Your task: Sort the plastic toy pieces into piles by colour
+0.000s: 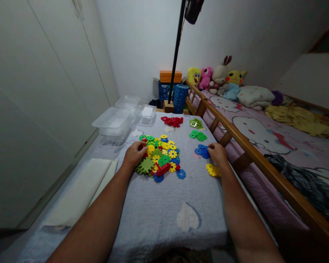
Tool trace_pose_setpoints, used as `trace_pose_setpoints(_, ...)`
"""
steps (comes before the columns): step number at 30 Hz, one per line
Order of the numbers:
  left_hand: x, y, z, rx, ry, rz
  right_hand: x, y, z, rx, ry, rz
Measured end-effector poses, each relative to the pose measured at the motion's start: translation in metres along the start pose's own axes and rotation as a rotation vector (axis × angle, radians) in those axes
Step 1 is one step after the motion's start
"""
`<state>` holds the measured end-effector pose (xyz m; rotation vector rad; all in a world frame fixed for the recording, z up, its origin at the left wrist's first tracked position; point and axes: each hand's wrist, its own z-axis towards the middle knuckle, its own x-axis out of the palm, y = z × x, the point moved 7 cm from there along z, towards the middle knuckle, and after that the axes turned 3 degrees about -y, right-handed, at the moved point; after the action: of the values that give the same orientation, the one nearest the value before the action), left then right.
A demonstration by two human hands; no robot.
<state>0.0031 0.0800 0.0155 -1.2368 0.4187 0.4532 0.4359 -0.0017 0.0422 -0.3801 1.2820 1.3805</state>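
I've got my L hand (135,155) at the L edge of the mixed pile of snowflake discs (164,160) on the desk (159,212), fingers curled, thumb close to index by some yellow pcs; can't tell if it grips one. My R hand (218,153) is at the blue discs (201,151), fingertips bent in at their R side, grip unclear too. Yellow discs (213,170) lie just nearer me, by the R wrist; green discs (198,136), lime discs (196,123) & red pcs (172,121) sit beyond both hands.

cloth-covered table (159,208) — mixed-colour heap (163,160) | single-colour piles (201,136) | clear tubs (112,120) | pale folded sheet (79,193)
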Motion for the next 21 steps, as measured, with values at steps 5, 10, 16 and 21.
trace_pose_setpoints(5, 0.0, -0.001, 0.001, 0.01, -0.012, -0.004, 0.019, 0.086, -0.023, -0.207, 0.218, 0.191)
trace_pose_setpoints(10, -0.001, 0.001, 0.002, 0.001, -0.061, -0.059, 0.04, 0.174, -0.055, -0.52, 0.413, 0.272)
trace_pose_setpoints(16, -0.002, 0.0, 0.001, -0.005, -0.068, -0.076, 0.07, 0.23, -0.066, -0.675, 0.441, 0.076)
trace_pose_setpoints(21, -0.002, -0.002, 0.001, -0.001, -0.066, -0.042, 0.09, 0.244, -0.066, -0.665, 0.471, -0.022)
